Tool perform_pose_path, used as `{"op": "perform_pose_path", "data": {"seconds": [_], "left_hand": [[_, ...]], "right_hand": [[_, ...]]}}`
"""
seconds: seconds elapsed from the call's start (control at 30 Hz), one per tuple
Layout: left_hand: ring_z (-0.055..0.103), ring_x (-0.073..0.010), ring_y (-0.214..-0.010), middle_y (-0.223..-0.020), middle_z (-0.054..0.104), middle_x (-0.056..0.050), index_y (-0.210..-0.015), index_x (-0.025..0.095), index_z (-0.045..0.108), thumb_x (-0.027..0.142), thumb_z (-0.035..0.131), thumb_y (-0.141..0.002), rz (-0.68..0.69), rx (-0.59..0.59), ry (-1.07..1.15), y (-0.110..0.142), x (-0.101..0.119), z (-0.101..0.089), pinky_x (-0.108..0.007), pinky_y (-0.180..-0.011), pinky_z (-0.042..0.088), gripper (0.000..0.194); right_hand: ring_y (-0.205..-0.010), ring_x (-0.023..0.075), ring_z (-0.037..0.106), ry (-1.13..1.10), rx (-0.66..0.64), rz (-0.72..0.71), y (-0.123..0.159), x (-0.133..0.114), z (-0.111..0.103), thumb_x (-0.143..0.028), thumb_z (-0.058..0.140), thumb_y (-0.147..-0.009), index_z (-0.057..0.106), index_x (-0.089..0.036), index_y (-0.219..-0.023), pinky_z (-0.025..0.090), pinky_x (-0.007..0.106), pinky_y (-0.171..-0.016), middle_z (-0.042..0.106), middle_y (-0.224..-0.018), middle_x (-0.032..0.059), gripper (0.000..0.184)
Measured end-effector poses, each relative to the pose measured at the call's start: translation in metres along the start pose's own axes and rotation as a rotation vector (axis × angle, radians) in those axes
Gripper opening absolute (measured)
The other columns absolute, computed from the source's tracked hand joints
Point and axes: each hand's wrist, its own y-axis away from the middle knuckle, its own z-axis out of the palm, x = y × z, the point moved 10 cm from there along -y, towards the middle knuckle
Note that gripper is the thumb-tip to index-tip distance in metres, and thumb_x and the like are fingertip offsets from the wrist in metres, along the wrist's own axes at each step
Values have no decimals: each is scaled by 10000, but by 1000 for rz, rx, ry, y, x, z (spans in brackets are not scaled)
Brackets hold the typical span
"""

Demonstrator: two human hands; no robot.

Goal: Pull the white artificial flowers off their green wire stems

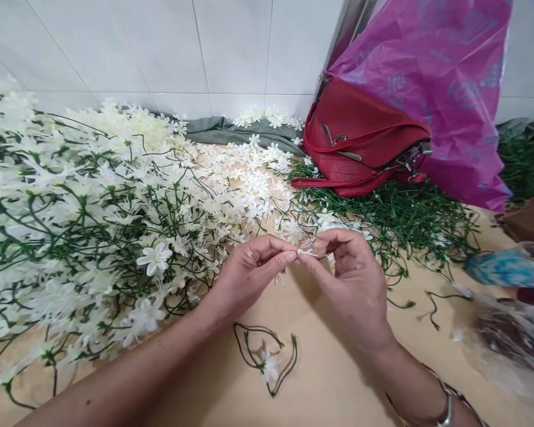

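Note:
My left hand (258,267) and my right hand (353,279) meet at the fingertips over the table. Between them is a small white artificial flower piece (306,252), pinched by thumb and forefinger on both sides; its far end is partly hidden by my fingers. Below my hands lies a green stem assembly (289,370) with one white blossom (269,365) at its joint. Loose white petals (258,184) are scattered beyond my hands. To the left rises a big heap of white artificial flowers (155,259) on curled green stems.
A red handbag (360,136) sits on a pile of green stems (409,219) at back right, with a pink plastic bag (454,89) behind it. Clear plastic packaging (511,338) lies at the right edge. A tiled wall (231,47) closes off the back.

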Motion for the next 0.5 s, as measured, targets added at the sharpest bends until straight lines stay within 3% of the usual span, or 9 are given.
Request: {"op": "perform_pose_path", "data": {"seconds": [0.1, 0.17, 0.23, 0.37, 0.5], "left_hand": [[663, -137, -794, -863, 742, -26, -994, 175, 716, 302, 639, -979, 60, -45, -138, 1, 6, 2, -256, -741, 501, 149], [700, -161, -912, -997, 756, -53, -1093, 186, 672, 298, 609, -1003, 108, -40, -229, 2, 11, 1, -275, -801, 527, 158], [706, -188, -1055, -1157, 738, -86, -1181, 194, 628, 281, 598, -1009, 176, 7, -315, 3, 18, -3, -302, -877, 548, 195], [663, -209, -1200, -1344, 665, -128, -1175, 193, 629, 215, 591, -1001, 346, 100, -482, 9, 35, -7, -312, -893, 576, 179], [657, -195, -1203, -1289, 697, -122, -1152, 183, 644, 144, 586, -989, 495, 31, -638, 15, 52, 7, -275, -841, 577, 178]], "right_hand": [[-998, 199, 600, 45, -78, -30, -5, 0, 5, -195, 764, -861, 726, -272, -1018, 483, 368, -908, 593, -1085, 36, 179], [-1096, 220, 605, 60, -91, -48, -6, 0, 5, -215, 738, -895, 741, -259, -911, 470, 381, -952, 620, -1121, 50, 48], [-1124, 228, 621, 33, -66, -36, -7, 3, 2, -216, 721, -913, 725, -247, -874, 459, 394, -988, 664, -1106, 54, 50], [-905, 195, 659, -81, -34, 111, -7, 22, 0, -232, 729, -906, 671, -232, -875, 492, 351, -837, 709, -956, 32, 65], [-794, 176, 615, -60, -23, 122, -10, 26, -3, -245, 734, -891, 642, -227, -855, 464, 324, -753, 674, -865, 9, 101]]}}
